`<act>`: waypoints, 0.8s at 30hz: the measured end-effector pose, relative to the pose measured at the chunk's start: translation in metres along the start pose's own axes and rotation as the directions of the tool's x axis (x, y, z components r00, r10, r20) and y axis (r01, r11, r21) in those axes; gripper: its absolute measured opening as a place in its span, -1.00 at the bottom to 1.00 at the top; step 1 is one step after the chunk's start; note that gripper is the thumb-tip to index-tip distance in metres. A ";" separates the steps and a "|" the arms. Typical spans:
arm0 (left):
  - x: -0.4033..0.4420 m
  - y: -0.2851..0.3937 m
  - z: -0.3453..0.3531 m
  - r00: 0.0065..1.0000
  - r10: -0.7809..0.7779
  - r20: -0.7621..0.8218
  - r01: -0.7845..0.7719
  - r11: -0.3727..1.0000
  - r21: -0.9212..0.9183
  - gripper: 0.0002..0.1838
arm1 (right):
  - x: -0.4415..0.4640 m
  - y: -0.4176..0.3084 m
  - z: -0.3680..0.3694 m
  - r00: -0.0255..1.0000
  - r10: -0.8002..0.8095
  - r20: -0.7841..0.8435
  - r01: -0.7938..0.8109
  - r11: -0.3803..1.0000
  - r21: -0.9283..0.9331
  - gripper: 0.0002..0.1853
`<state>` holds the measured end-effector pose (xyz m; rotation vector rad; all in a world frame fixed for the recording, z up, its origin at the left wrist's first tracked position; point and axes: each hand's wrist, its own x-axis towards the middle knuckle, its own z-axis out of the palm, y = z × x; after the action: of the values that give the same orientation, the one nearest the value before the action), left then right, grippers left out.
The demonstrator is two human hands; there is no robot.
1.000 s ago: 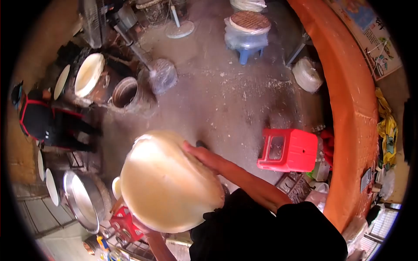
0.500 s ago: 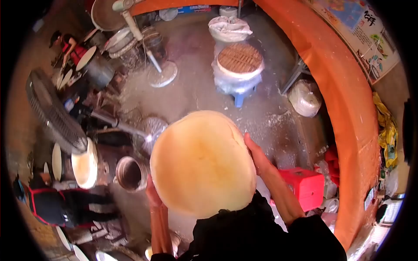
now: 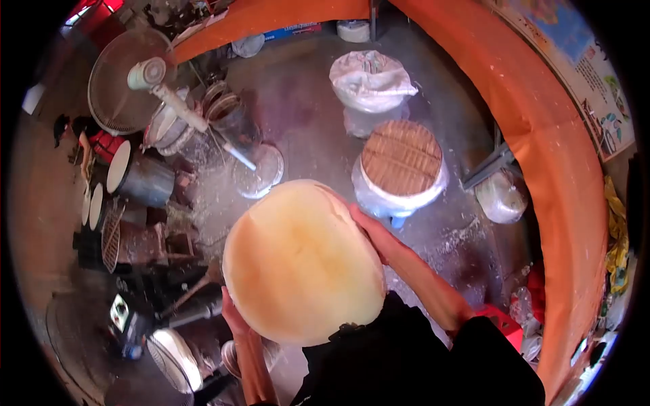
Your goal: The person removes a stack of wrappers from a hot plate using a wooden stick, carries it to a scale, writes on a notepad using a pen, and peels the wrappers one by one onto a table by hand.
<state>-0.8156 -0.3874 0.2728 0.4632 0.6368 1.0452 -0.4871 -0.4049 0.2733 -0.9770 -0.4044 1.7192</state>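
A large round pale-yellow stack of thin flat sheets lies in front of my chest, carried between both hands. My left hand holds its left edge, the fingers partly hidden under the rim. On the upper right edge, my right hand grips the stack, thumb on the rim. Beyond it stands a round woven brown lid on a plastic-wrapped base over a blue stool.
A white sack stands behind the lid. Standing fans and metal drums line the left, where another person bends. An orange sheet-covered edge curves along the right, above a red stool.
The view has turned and moved forward, bringing the woven lid nearer. The stack, tilted at the left earlier, is now in front of me, still in both hands.
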 end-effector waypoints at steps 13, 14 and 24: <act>0.439 0.098 0.067 0.981 -0.193 -0.009 0.193 0.979 0.061 -0.34 | 0.290 -0.222 -0.011 0.969 -0.068 -0.239 0.109 0.981 0.162 -0.30; 0.471 0.102 0.080 0.976 -0.217 -0.003 0.217 0.975 0.045 -0.35 | 0.306 -0.242 -0.011 0.951 -0.129 -0.280 0.177 0.972 0.156 -0.29; 0.774 0.130 0.161 0.975 -0.224 -0.006 0.222 0.964 0.143 -0.33 | 0.551 -0.416 -0.085 0.945 -0.229 -0.233 0.293 0.909 0.296 -0.39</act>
<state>-0.5171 0.3565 0.2711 0.5091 0.7401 0.7862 -0.2137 0.2348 0.2786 -0.7959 -0.1090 1.3765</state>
